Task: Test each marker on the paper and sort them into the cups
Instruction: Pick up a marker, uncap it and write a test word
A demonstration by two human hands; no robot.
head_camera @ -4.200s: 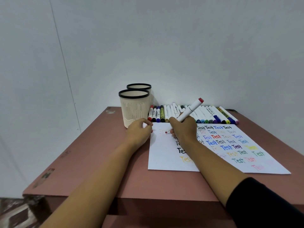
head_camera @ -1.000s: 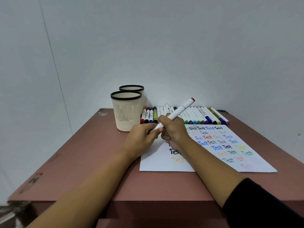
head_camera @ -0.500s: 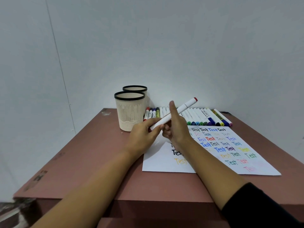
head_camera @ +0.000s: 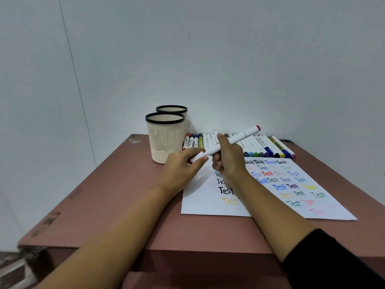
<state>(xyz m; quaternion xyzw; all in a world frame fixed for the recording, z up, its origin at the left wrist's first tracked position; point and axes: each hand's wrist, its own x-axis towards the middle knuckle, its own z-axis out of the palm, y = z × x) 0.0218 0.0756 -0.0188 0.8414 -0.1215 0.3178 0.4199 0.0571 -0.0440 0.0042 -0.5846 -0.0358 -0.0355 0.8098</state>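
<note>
White marker with red end cap (head_camera: 239, 136) held tilted in air above top-left corner of white paper sheet (head_camera: 208, 203), red end up-right. Right hand (head_camera: 229, 163) grips barrel; left hand (head_camera: 183, 170) pinches lower end. Cream black-rimmed cups (head_camera: 164, 140) upright, just left of marker row (head_camera: 260, 146) on reddish-brown surface (head_camera: 116, 195).

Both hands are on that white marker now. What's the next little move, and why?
Probably the left hand should press what looks like the cap fully on. Its fingers pinch the marker's lower end while the right hand grips the barrel, held off the paper. Closing it seems sensible before it goes into a cup.
</note>
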